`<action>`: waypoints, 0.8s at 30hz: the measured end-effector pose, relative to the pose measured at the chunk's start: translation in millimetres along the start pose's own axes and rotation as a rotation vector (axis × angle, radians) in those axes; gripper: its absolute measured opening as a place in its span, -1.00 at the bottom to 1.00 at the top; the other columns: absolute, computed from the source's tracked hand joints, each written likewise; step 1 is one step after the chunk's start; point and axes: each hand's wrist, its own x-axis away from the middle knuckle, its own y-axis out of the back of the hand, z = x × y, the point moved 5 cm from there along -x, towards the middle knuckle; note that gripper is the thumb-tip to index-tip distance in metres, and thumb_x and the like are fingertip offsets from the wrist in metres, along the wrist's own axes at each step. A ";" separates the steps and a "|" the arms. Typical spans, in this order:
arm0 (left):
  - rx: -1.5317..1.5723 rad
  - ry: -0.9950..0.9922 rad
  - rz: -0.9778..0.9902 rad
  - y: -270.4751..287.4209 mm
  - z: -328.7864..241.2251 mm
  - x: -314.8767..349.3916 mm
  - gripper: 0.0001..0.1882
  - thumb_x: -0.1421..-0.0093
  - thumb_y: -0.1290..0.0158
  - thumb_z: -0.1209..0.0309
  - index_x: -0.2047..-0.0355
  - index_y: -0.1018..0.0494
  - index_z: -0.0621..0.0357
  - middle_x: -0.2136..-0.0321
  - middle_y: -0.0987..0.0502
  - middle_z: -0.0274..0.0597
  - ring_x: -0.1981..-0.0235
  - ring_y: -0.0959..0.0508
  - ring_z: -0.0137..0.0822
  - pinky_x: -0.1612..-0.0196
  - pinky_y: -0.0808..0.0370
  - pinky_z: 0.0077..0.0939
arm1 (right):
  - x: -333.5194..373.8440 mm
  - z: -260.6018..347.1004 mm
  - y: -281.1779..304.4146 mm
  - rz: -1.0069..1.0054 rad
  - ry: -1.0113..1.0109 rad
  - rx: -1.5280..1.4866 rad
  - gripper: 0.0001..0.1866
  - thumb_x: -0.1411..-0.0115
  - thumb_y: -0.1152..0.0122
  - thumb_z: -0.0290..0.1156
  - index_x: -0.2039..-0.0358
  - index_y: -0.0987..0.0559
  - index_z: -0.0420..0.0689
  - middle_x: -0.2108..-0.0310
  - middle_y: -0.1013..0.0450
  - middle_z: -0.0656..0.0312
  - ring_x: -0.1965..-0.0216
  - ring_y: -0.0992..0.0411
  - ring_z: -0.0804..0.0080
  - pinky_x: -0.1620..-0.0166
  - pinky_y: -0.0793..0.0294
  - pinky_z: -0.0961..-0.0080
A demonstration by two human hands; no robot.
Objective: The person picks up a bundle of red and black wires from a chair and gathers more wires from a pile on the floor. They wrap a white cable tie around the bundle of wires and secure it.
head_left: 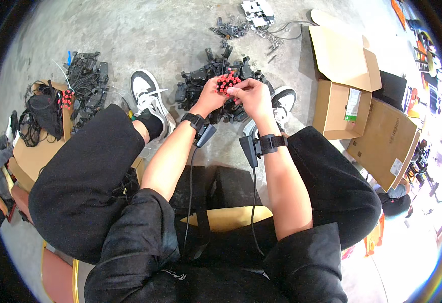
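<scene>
While in two hands [210, 99] [255, 99], one bundle [225, 83]

It looks like a workshop or storeroom: grey concrete floor [150, 38], a heap of black parts [192, 83], an open cardboard box [328, 108].

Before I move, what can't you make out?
All in the head view:
Lower end of the red-tipped bundle: hidden by the left hand and right hand.
Part of the black pile: covered by both hands.
Reddish seat: cut off by the lower edge.
Dark loose parts: too small.
</scene>
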 end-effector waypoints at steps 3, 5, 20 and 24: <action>-0.109 -0.029 0.018 2.0 1.0 -2.2 -0.81 -0.03 -0.08 0.55 0.29 -0.44 0.23 0.41 -0.55 -0.32 0.37 -0.48 -0.56 0.26 -0.43 -0.64 | 5.9 -17.9 2.1 -0.033 0.002 -0.265 -0.87 -0.04 -0.20 -0.51 0.41 -0.52 -0.32 0.49 -0.50 0.19 0.54 -0.43 0.58 0.49 -0.40 0.68; -0.154 0.065 0.003 -1.0 2.4 -2.5 -0.79 -0.02 -0.12 0.50 0.29 -0.46 0.22 0.39 -0.55 -0.31 0.36 -0.49 -0.54 0.23 -0.43 -0.61 | 8.1 -37.6 5.3 -0.054 0.005 -0.533 -0.86 -0.07 -0.18 -0.50 0.38 -0.52 -0.32 0.44 -0.50 0.18 0.50 -0.44 0.58 0.46 -0.41 0.69; -0.055 0.049 0.075 3.6 7.6 -2.8 -0.74 0.00 -0.07 0.62 0.24 -0.44 0.23 0.34 -0.54 -0.30 0.32 -0.49 -0.52 0.19 -0.42 -0.63 | 23.1 1.3 2.5 -0.194 0.517 0.192 -0.84 0.06 -0.25 -0.54 0.39 -0.54 -0.21 0.36 -0.42 0.18 0.36 -0.46 0.41 0.34 -0.45 0.57; -0.039 0.061 0.083 2.7 10.1 -4.9 -0.72 0.01 -0.07 0.63 0.23 -0.43 0.23 0.33 -0.54 -0.30 0.32 -0.49 -0.53 0.19 -0.42 -0.64 | 18.9 -6.5 2.4 -0.213 0.384 0.050 -0.83 0.06 -0.25 -0.53 0.39 -0.54 -0.22 0.36 -0.42 0.15 0.34 -0.46 0.38 0.33 -0.45 0.54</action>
